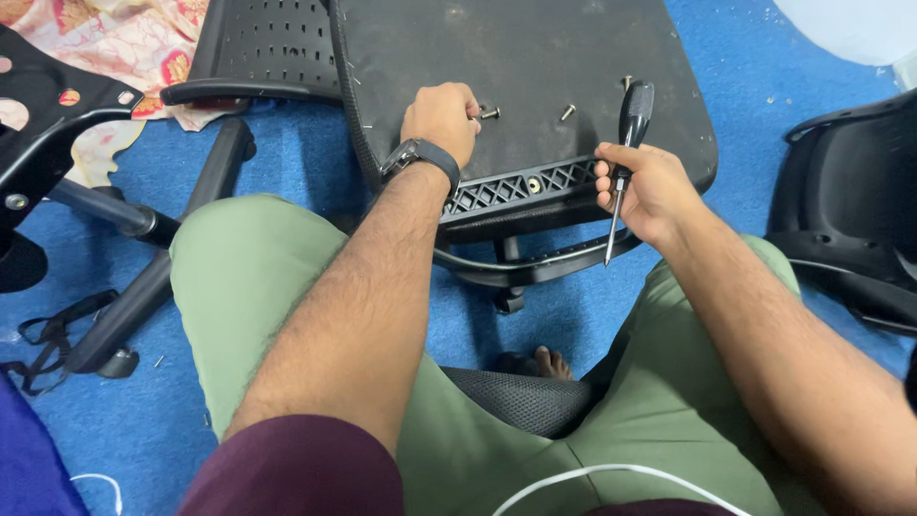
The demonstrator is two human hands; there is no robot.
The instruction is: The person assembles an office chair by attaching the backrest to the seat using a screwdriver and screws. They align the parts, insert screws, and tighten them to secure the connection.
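An upturned black chair seat (535,57) lies on the blue floor in front of my knees. My left hand (442,119), with a dark watch on its wrist, rests on the seat's underside, its fingertips pinching a small screw (490,114). Two more loose screws (568,112) lie on the seat to the right. My right hand (642,186) grips a screwdriver (626,153) with a black handle, held upright with its tip pointing down, just right of the seat's latticed edge (521,186).
A black chair base with legs (143,225) lies at the left. A perforated black backrest (258,53) sits at the top left over a patterned cloth (124,38). Another black chair shell (850,210) stands at the right. Black straps (57,330) lie at the lower left.
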